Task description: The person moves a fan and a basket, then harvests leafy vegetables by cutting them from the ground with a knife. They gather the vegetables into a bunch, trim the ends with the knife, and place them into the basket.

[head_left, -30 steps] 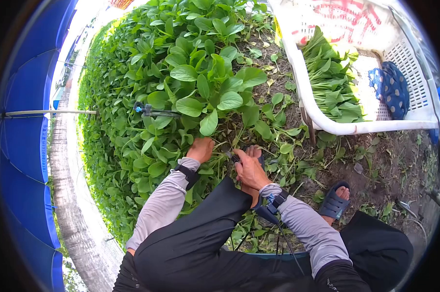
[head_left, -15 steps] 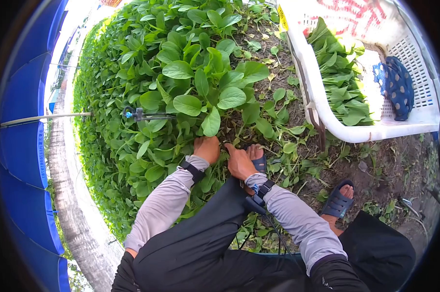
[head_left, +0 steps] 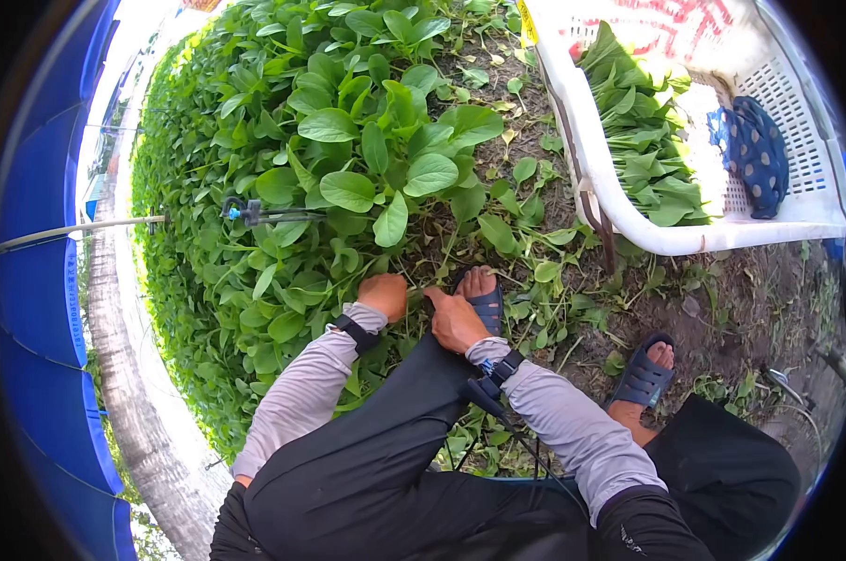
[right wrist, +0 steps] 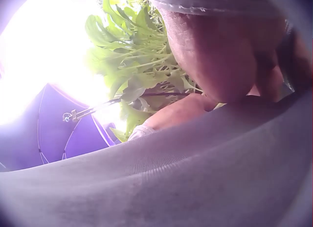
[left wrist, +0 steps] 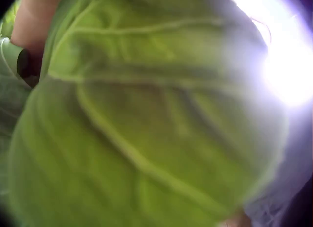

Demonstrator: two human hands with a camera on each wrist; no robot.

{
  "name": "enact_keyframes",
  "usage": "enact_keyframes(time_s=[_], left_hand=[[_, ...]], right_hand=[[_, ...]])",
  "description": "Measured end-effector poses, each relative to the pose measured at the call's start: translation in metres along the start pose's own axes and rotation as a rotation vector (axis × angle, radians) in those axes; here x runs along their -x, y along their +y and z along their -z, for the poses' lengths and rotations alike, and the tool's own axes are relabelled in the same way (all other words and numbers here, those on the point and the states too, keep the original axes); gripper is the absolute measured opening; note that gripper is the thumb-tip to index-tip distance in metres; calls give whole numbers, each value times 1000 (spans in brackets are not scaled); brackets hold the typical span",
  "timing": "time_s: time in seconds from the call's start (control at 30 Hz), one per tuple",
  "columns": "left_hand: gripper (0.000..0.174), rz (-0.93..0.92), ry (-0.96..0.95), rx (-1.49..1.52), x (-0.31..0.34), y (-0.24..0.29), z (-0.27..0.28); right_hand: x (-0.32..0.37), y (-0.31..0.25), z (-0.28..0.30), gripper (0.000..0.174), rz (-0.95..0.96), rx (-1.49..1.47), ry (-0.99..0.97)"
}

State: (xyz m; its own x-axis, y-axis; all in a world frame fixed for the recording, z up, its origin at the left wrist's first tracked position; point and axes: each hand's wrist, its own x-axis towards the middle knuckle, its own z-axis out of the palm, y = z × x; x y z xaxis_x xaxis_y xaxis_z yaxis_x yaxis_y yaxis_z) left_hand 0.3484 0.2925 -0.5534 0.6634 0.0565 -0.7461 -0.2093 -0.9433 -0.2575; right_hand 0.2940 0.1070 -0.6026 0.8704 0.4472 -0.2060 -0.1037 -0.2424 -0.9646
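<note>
In the head view my left hand (head_left: 384,297) is low among the leafy greens (head_left: 358,192), its fingers curled in at the stems of a plant at the bed's edge. A broad leaf (left wrist: 146,129) fills most of the left wrist view and hides that grip. Just to the right, my right hand (head_left: 458,323) is bent in above one foot, index finger toward the left hand. Its other fingers are curled, and a thin grey edge (right wrist: 289,65) shows beside them in the right wrist view. The small knife seen there earlier is mostly hidden.
A white plastic crate (head_left: 666,241) stands at the upper right, holding a stack of cut greens (head_left: 638,140) and a blue dotted cloth (head_left: 758,159). A sprinkler head (head_left: 245,212) stands among the plants. Both feet wear sandals (head_left: 643,379). A blue umbrella (head_left: 40,309) is at the left.
The right hand has turned and drawn slightly down and left, so the small dark-handled knife no longer shows. The left hand stays at the stems. The whole view has shifted slightly.
</note>
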Motion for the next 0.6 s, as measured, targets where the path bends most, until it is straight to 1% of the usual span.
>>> enact_keyframes(time_s=[0.07,0.1,0.13,0.2,0.23,0.27,0.3,0.33,0.37,0.4,0.43,0.47,0.5,0.53,0.57,0.6], left_hand=[[28,-26,-15,98,-4,-8,-4],[27,-45,-37,94,-2,-11,1],[27,-49,-31,92,-1,-16,8],[28,-241,57,153,6,-23,25],[30,-244,42,298,8,-26,34],[31,-273,9,415,18,-24,53],[31,-267,-62,440,32,-12,86],[29,-344,-62,460,42,-6,103],[25,-444,-144,674,51,2,117],[17,-558,-196,752,55,7,123],[12,-525,-196,816,64,18,128],[10,-527,-216,875,64,19,124],[11,-581,-191,882,57,11,111],[11,-520,-219,928,61,14,111],[16,-537,-212,925,62,13,110],[16,-555,-224,901,60,15,115]], right_hand=[[-10,6,-11,37,36,78,-92],[-15,9,-17,31,46,98,-128],[-17,13,-22,31,48,102,-122],[-10,7,-17,47,48,121,-91],[-3,2,-8,45,-54,98,-91],[0,17,-15,42,-47,17,-21],[3,17,-15,42,-95,-126,55],[4,23,-26,43,-216,-274,190],[3,7,-11,44,-468,-844,101],[8,-6,4,45,-465,-1102,151],[10,-9,7,31,-425,-1135,240],[6,-1,3,18,-407,-1112,241],[8,-9,9,17,-442,-1041,255],[12,-16,13,18,-496,-937,275],[-2,7,-9,23,-459,-676,233],[-12,32,-30,23,-342,-312,193]])
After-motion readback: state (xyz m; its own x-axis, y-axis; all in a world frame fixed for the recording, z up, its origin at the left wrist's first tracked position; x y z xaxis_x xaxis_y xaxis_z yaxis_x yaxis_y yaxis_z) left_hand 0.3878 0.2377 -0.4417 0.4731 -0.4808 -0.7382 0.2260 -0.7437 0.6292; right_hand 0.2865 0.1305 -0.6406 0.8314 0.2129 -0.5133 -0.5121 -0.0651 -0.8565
